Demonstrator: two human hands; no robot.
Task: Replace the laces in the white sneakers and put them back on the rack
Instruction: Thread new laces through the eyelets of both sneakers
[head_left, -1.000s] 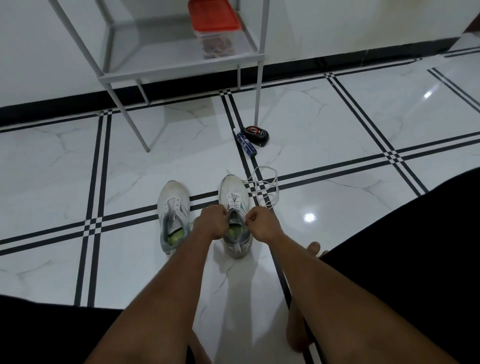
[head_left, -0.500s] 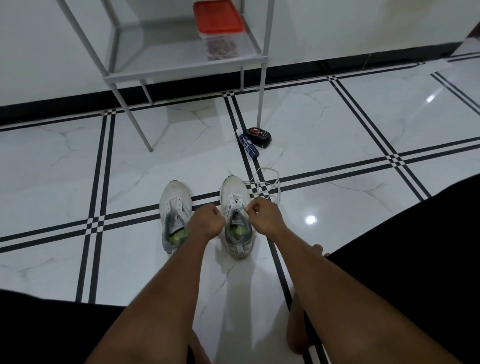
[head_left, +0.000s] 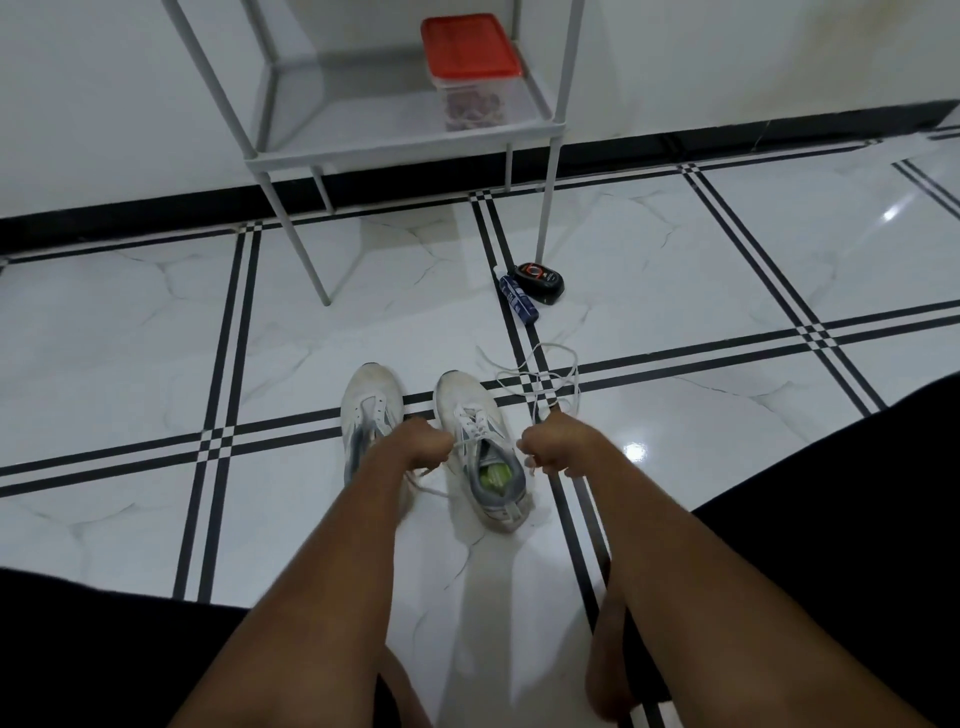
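Both hands are closed on lace ends: the left hand (head_left: 423, 449) and the right hand (head_left: 545, 449), pulled apart over the right sneaker (head_left: 480, 447). If pulled too hard, the shoe could be tipped. Beside it, the left sneaker (head_left: 371, 410) is seen on the shiny tiled floor (head_left: 156, 338). A loose lace (head_left: 540, 371) lies farther off. Farthest, the rack (head_left: 395, 150) is stood by the wall.

A glossy white marble-patterned tiled floor (head_left: 156, 322), crossed by double black stripes, meets a black skirting board (head_left: 727, 140) below a plain white wall (head_left: 104, 78). A grey metal-framed shelf unit (head_left: 395, 150) stands against the wall, a red-lidded clear container (head_left: 470, 67) on its lower tier. Bright ceiling light reflects off the tiles at right
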